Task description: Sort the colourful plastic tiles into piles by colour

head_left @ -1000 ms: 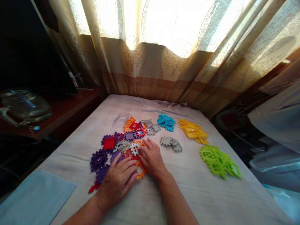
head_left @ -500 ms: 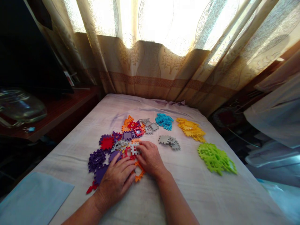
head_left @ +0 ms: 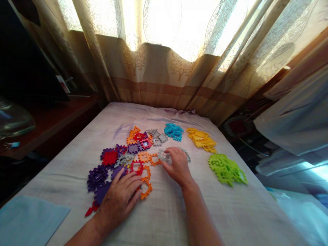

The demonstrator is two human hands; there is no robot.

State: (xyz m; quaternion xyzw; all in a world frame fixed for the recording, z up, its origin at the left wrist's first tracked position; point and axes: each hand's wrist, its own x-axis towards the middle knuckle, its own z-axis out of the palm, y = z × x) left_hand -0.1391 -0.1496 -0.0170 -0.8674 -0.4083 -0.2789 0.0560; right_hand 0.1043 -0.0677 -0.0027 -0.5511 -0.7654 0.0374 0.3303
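My right hand [head_left: 177, 166] pinches a grey window-shaped interlocking tile [head_left: 163, 155] between thumb and fingers, just left of a few grey tiles [head_left: 188, 156] that it partly covers. My left hand [head_left: 119, 194] lies with fingers stretched out over the lower part of the mixed pieces, on or beside a purple tile [head_left: 118, 173]. Near its fingertips are a red square frame [head_left: 136, 162] and orange frames [head_left: 146, 196]. An orange window tile [head_left: 144, 157] sits between the two hands. Dark purple tiles [head_left: 97, 177] are heaped left of my left hand.
Sorted heaps of blue tiles [head_left: 173, 132], yellow tiles [head_left: 202, 139] and lime green tiles [head_left: 227, 169] lie at the back and right. Mixed orange, red and grey pieces lie further back. A light blue cloth [head_left: 30, 218] covers the near left corner. A curtain [head_left: 159, 71] hangs behind the table.
My right hand has moved right with the grey window tile, from the mixed pieces to the grey tiles. My left hand rests in about the same place; the view has shifted slightly.
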